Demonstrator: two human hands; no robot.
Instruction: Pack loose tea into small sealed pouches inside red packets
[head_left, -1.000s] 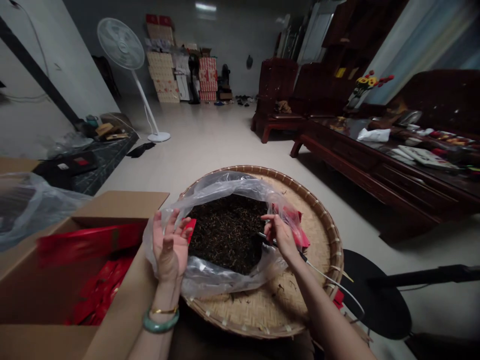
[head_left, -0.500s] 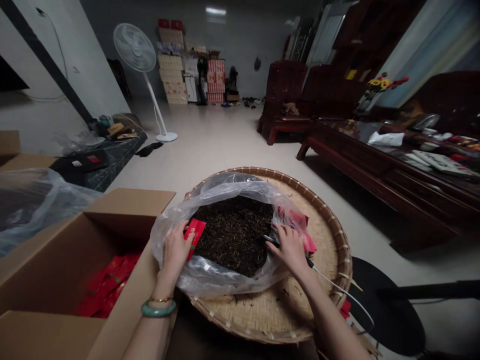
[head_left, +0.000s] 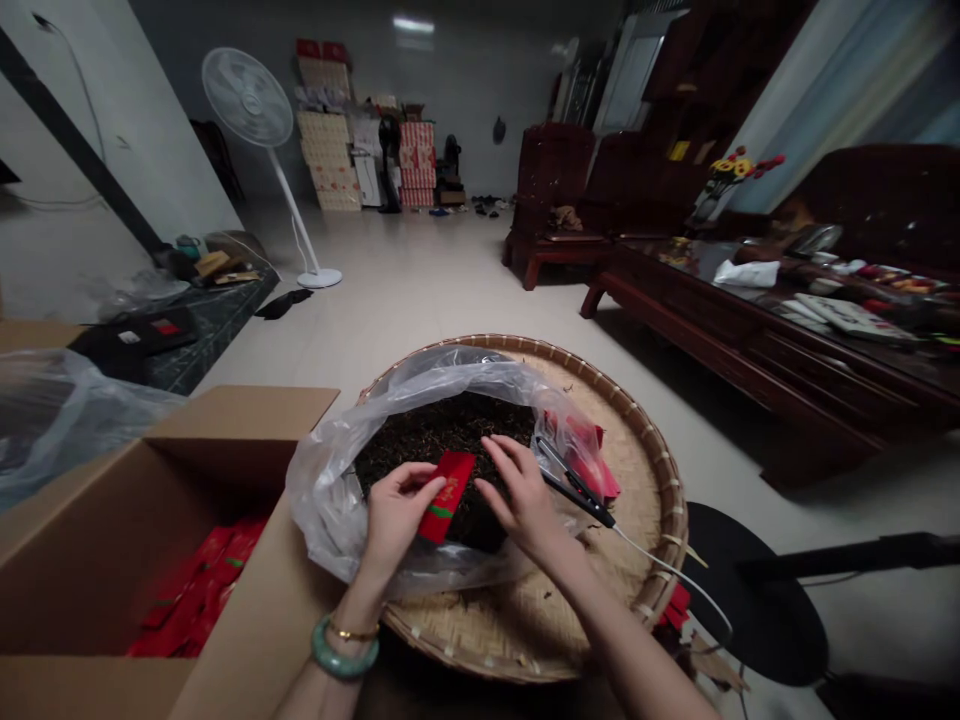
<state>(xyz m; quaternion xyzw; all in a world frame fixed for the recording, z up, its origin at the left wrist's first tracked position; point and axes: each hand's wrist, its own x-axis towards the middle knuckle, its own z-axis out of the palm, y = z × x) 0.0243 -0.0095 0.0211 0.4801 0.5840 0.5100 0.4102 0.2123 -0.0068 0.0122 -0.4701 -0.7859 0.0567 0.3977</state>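
At the lower centre of the frame, the left hand (head_left: 397,515) pinches a small rectangular red packet (head_left: 448,495), marked with gold lettering and a green band, between thumb and fingers, holding it tilted. The right hand (head_left: 525,500), just to its right, has its fingers spread and grasps nothing that shows; its fingertips stand close to the packet, apparently without touching it. A slim black clamp-like tool (head_left: 581,492) with a white cord (head_left: 667,560) is just beside the right hand; whether they touch, I cannot tell. Beneath the hands, a translucent plastic bag (head_left: 322,500) with a wide mouth holds loose dark dried leaves (head_left: 420,430), so plenty of material seems left. The bag sits on a round woven bamboo tray (head_left: 634,440), where flat red packets (head_left: 604,475) lie at the right; whether these are filled is unclear. At the lower left, a brown cardboard box (head_left: 262,590) contains a pile of similar red packets (head_left: 202,590), probably finished ones. The work looks partway: a batch appears done, while the packet in hand is not yet boxed. Whether it is sealed cannot be seen.
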